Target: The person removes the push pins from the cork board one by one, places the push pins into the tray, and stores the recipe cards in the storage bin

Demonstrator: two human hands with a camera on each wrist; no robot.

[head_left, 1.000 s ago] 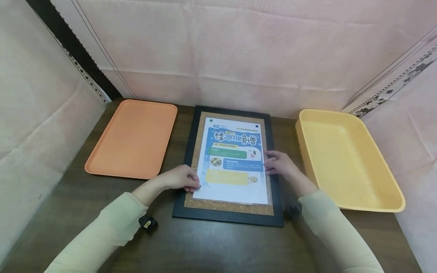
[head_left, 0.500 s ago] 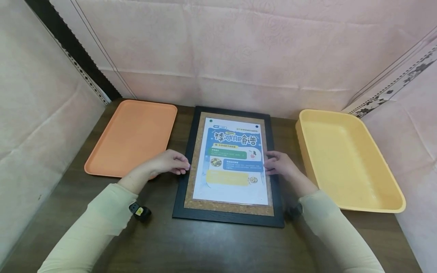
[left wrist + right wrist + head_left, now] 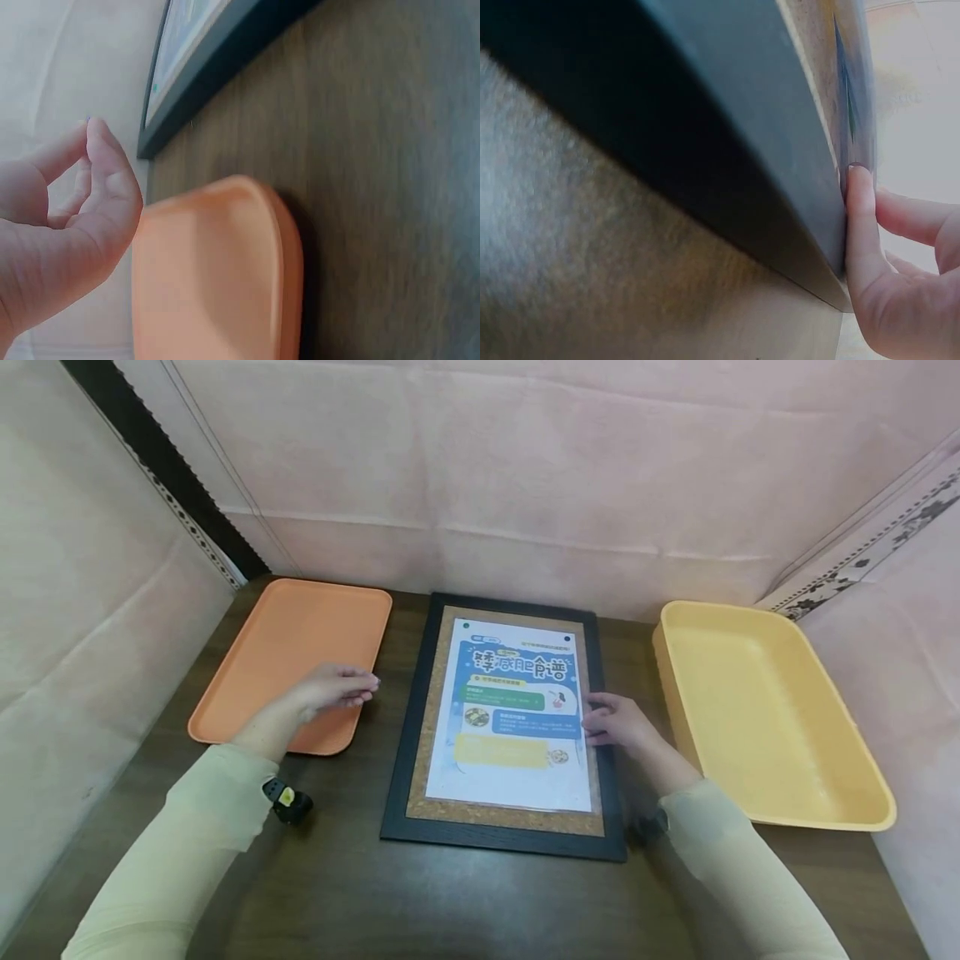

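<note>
We found the printed sheet point(image 3: 512, 714) lying on the cork board point(image 3: 502, 810) inside a black frame point(image 3: 502, 849), two dots, likely tacks point(image 3: 567, 638), at its top corners. We judged it light, bendy, slick and easy to crease; its side edges seemed the best hold. The right hand point(image 3: 618, 722) lay at the right edge, fingers fairly straight and touching it. We saw the left hand point(image 3: 330, 687) well apart, over the right side of an orange tray point(image 3: 307, 627), thumb and fingertip together on a tiny dark speck, probably a pin point(image 3: 88, 118): featherlight, hard, easily dropped, best pinched by its head. Below, we noted a dark wood-grain table point(image 3: 465, 910), a yellow bin point(image 3: 765, 710) at right, and creased pale cloth point(image 3: 510, 468) hung behind, black strip point(image 3: 165, 468) left, floral trim point(image 3: 862, 562) right.
</note>
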